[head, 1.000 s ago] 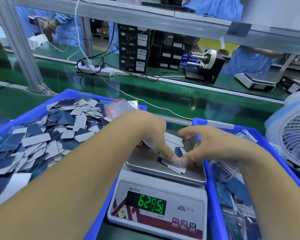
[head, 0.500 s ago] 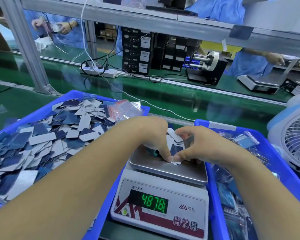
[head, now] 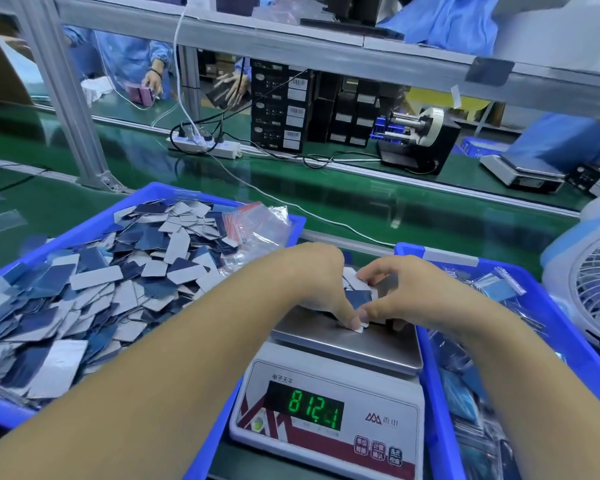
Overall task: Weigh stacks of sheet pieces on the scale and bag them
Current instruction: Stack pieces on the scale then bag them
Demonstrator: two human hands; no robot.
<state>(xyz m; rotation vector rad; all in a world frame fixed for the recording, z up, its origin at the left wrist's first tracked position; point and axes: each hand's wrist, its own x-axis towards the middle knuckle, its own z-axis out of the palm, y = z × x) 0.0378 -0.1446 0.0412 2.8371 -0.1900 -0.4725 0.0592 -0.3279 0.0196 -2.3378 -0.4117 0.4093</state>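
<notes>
A white digital scale (head: pixel 329 414) stands between two blue bins, its green display reading 812.1. On its steel pan (head: pixel 354 344) lies a stack of blue and white sheet pieces (head: pixel 359 296). My left hand (head: pixel 312 282) and my right hand (head: pixel 406 292) close in on the stack from either side, fingers curled round it, thumbs meeting at its near edge. The hands hide most of the stack.
The blue bin on the left (head: pixel 201 420) is heaped with loose sheet pieces (head: pixel 94 282), with empty zip bags (head: pixel 257 226) at its far corner. A blue bin on the right (head: pixel 433 393) holds filled bags. A white fan (head: pixel 593 289) stands far right. Other workers' hands are behind the conveyor.
Both hands have drawn the spread pieces together into a tighter stack on the pan. The display went from 628.5 to 487.8 to 812.1.
</notes>
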